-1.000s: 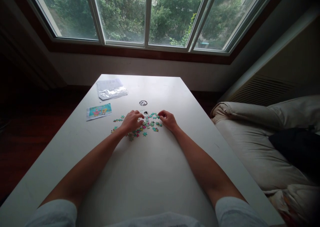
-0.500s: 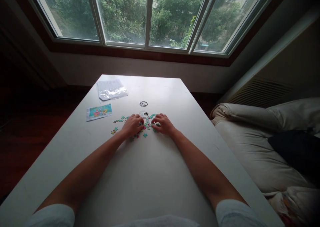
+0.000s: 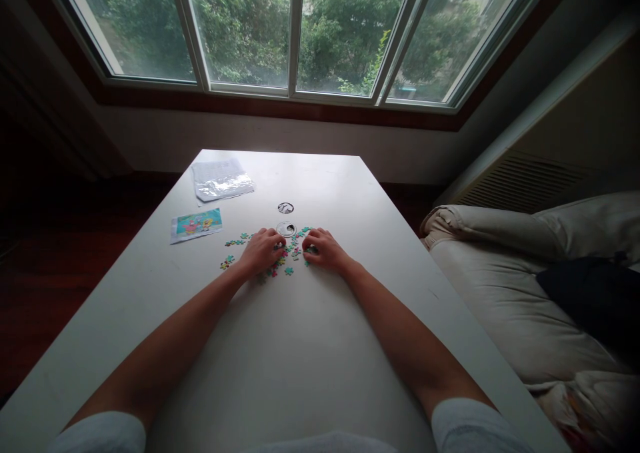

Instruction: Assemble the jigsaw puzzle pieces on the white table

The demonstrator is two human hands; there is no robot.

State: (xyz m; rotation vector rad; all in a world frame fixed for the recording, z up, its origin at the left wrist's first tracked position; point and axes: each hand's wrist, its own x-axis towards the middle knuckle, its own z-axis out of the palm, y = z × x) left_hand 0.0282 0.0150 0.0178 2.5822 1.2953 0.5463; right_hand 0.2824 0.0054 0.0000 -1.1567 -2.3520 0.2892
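Many small jigsaw puzzle pieces (image 3: 295, 243), mostly teal with some pink and yellow, lie loose on the white table (image 3: 300, 346). My left hand (image 3: 263, 250) rests over the left part of the heap, its fingers curled in toward the thumb around puzzle pieces partly hidden below. Facing it, my right hand (image 3: 324, 248) is bent at the heap's right side, with teal pieces showing between its thumb and fingers. A single teal piece (image 3: 289, 271) lies just in front of the heap, and a small cluster of pieces (image 3: 227, 262) sits left of my left hand.
A picture card (image 3: 199, 225) with cartoon figures lies at the left. Behind it is a clear plastic bag with paper (image 3: 223, 180). Two round metal-rimmed fittings (image 3: 286, 229) are set in the tabletop beyond the heap. A pale sofa (image 3: 480, 286) stands along the right.
The gap between my hands has widened slightly, and the pieces in the middle show a little more. The card and bag have stayed in place on the table.
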